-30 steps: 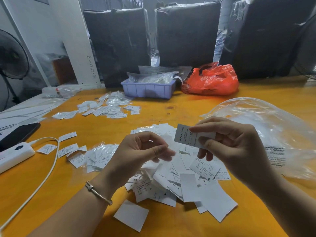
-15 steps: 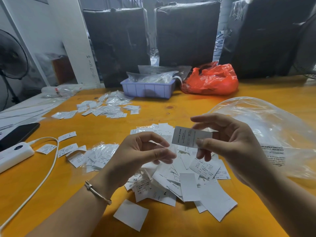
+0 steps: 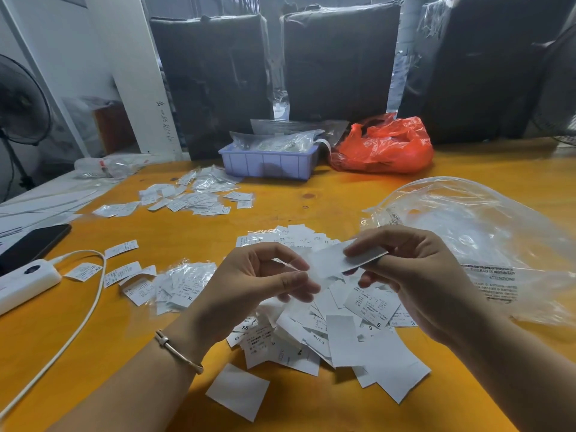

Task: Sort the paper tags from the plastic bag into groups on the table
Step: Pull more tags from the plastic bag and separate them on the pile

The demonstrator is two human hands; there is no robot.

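Observation:
My right hand [image 3: 414, 275] pinches one white paper tag [image 3: 346, 260] by its right end and holds it nearly flat above the table. My left hand [image 3: 258, 282] is curled just left of it, thumb and forefinger closing on the tag's blurred left end. Under both hands lies a loose heap of paper tags [image 3: 336, 332], some marked S or XS. The clear plastic bag [image 3: 486, 232] lies open on the right. Sorted groups of tags sit at the far left [image 3: 190, 198] and at the near left [image 3: 174, 285].
A lone blank tag [image 3: 238, 391] lies near the front edge. On the left are a white power strip [image 3: 25, 282] with its cable [image 3: 90, 310] and a black phone [image 3: 31, 244]. A lilac tray [image 3: 268, 163] and an orange bag [image 3: 383, 148] stand at the back.
My right hand has tipped the tag from upright to nearly flat and brought it left towards my left hand, whose fingers have come up to its end.

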